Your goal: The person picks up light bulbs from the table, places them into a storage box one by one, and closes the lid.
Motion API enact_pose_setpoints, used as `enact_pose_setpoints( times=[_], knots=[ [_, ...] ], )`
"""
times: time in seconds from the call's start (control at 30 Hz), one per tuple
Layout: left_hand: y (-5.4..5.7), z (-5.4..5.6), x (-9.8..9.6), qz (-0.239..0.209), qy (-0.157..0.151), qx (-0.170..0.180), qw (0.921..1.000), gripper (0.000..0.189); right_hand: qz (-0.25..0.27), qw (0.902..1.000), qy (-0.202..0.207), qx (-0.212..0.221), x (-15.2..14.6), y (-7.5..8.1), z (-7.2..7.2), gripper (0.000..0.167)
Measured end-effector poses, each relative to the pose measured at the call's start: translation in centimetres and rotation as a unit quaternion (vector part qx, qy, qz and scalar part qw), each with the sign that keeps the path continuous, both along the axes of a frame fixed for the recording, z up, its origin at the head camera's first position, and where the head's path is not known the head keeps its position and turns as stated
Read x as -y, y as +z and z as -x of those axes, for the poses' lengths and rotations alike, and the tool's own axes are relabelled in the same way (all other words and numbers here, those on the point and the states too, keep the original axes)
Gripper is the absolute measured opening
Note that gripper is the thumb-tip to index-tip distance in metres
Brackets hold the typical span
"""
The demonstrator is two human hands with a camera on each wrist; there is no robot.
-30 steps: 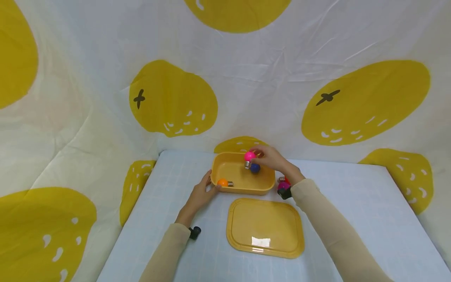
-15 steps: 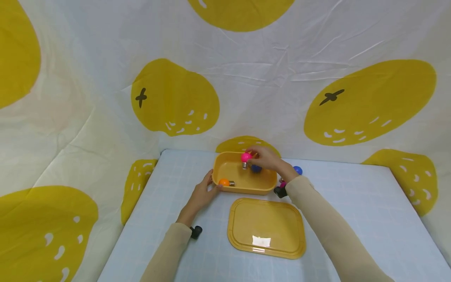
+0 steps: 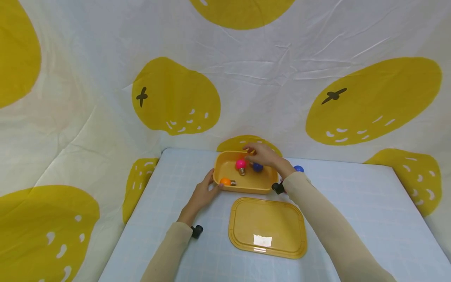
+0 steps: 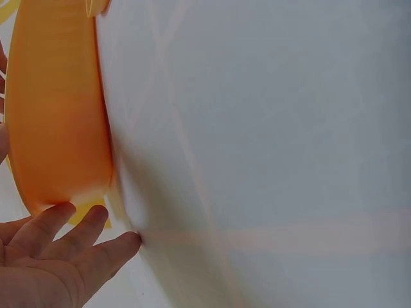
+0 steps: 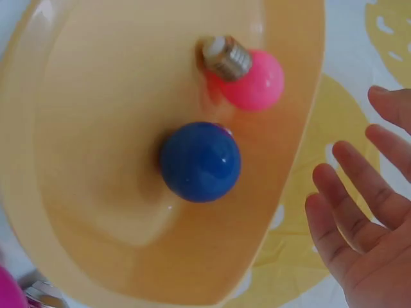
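Note:
A pink light bulb (image 3: 241,164) lies in the yellow plastic box (image 3: 246,189), its metal screw base tilted toward the near side. Close to it in the box is a dark blue bulb (image 5: 200,162), and an orange bulb (image 3: 225,181) lies at the near left corner. My right hand (image 3: 262,154) hovers over the far rim, holding nothing. Its fingers (image 5: 350,192) are spread apart from the bulbs in the right wrist view. My left hand (image 3: 203,194) touches the box's left end with extended fingers (image 4: 90,237).
A yellow lid (image 3: 267,227) lies on the pale blue cloth in front of the box. Another blue bulb (image 3: 298,169) sits right of the box, partly behind my right arm. A magenta bulb (image 5: 9,292) shows outside the box. A patterned curtain (image 3: 260,78) hangs behind the table.
The pink bulb has left my right hand's fingers and now lies in the box. That hand has opened and shifted slightly left and up. My left hand stays at the box.

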State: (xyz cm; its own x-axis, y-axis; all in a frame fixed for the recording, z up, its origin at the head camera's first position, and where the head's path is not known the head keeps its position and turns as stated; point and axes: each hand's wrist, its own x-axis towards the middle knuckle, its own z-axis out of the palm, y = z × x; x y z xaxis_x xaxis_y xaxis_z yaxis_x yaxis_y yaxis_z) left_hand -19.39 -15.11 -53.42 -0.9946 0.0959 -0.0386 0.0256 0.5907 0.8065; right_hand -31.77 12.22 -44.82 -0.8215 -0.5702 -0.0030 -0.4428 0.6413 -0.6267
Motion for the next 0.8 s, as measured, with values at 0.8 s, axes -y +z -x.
enact_pose_setpoints(
  times=[0.8],
  knots=[
    [-0.2,0.1,0.1,-0.007,0.002,0.011,0.9999,0.082,0.061,0.9960,-0.007,-0.065,-5.2,2.0,-4.4,0.037]
  ],
)
